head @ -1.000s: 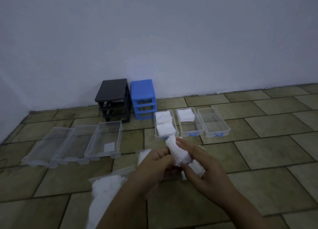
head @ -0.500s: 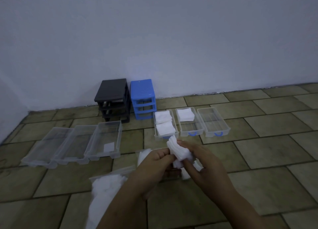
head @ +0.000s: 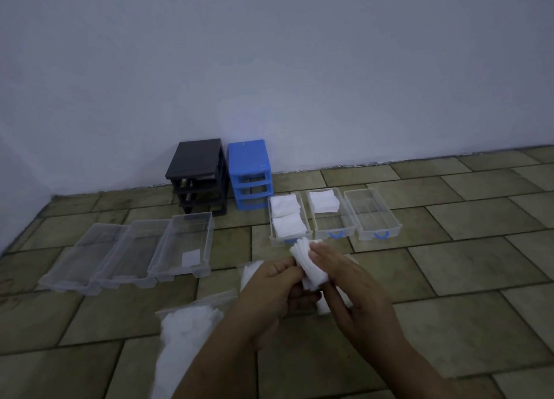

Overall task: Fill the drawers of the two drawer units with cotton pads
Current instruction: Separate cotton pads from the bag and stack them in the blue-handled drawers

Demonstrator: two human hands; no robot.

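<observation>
A stack of white cotton pads (head: 308,265) is held between both hands above the floor. My left hand (head: 275,290) grips its lower left side. My right hand (head: 350,290) holds it from the right, fingers lying along the stack. A black drawer unit (head: 199,173) and a blue drawer unit (head: 250,176) stand against the wall with their drawers out. Three clear drawers with blue handles lie right of the units: the left one (head: 274,236) holds two piles of pads, the middle one (head: 349,227) one pile, the right one (head: 389,223) none.
Three clear drawers (head: 207,242) lie in a row at the left; the nearest holds one small pad (head: 191,258). A clear plastic bag of cotton pads (head: 186,332) lies on the tiled floor under my left forearm. The white wall closes the back.
Both hands shifted the stack slightly; my right hand's fingers slid up along its right side. The drawers and units have not moved.
</observation>
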